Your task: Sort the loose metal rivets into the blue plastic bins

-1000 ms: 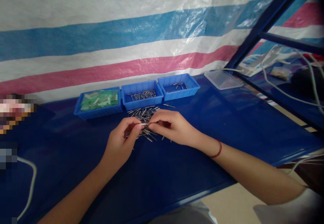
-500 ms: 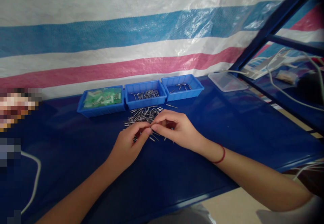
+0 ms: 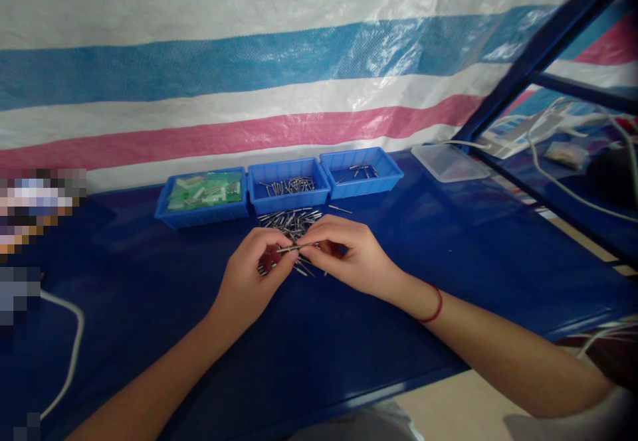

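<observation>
We can't see all of the metal pin [image 3: 286,250]; left hand [image 3: 256,265] and right hand [image 3: 349,248] cover part of it. Same hands block some of the pin pile [image 3: 289,220]. Pieces [image 3: 216,196] in the green bag [image 3: 204,186] are too small for us to identify. Left forearm [image 3: 159,364] runs off the bottom edge. Pixelation [image 3: 34,208] masks the far left.

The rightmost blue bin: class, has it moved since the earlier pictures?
No. The rightmost blue bin keeps its place beside the middle blue bin; both slide rightward together only because the whole view shifted.
</observation>
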Demonstrator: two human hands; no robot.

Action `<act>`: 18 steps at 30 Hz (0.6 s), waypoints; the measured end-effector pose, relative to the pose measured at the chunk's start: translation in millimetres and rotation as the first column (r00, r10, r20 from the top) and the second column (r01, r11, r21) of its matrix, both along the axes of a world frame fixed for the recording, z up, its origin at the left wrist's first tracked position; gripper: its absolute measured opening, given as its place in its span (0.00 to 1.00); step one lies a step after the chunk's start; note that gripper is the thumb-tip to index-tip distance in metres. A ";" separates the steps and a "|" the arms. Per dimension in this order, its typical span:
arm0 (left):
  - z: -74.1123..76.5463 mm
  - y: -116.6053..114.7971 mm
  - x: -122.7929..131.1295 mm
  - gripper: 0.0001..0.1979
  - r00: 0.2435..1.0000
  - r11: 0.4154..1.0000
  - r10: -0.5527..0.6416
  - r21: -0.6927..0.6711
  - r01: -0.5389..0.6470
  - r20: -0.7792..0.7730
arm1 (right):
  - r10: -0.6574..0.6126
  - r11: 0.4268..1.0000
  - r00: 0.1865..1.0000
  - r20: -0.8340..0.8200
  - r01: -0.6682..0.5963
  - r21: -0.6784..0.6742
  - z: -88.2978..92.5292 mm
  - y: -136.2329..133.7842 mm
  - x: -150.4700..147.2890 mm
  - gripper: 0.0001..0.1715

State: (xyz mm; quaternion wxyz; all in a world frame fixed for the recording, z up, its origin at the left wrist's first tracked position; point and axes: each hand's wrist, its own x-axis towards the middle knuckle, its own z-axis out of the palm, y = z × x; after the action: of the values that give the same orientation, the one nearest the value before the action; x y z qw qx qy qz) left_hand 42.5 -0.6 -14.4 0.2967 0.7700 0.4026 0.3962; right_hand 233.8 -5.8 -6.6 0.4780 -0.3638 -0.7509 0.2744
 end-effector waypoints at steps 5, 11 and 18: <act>5.3 0.1 -2.4 0.07 0.995 0.993 0.039 0.119 -0.029 -0.089 | -0.004 0.998 0.997 0.076 0.009 -0.065 -2.6 4.4 0.8 0.09; 9.2 7.3 -8.3 0.07 0.901 0.948 -0.039 0.268 0.170 -0.432 | -0.383 0.888 0.902 -0.201 0.299 -0.351 -10.8 36.2 25.6 0.17; 7.1 10.5 -15.2 0.08 0.760 0.917 -0.136 0.210 0.340 -0.636 | -0.558 0.764 0.734 -0.386 0.275 -0.583 -9.3 60.3 54.0 0.22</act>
State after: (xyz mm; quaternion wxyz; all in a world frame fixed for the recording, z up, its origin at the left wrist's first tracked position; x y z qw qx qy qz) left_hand 27.3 9.9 -7.3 0.0739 0.9382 0.3058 0.1439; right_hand 287.8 54.5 -15.9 0.6111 -0.5443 -0.3850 0.4266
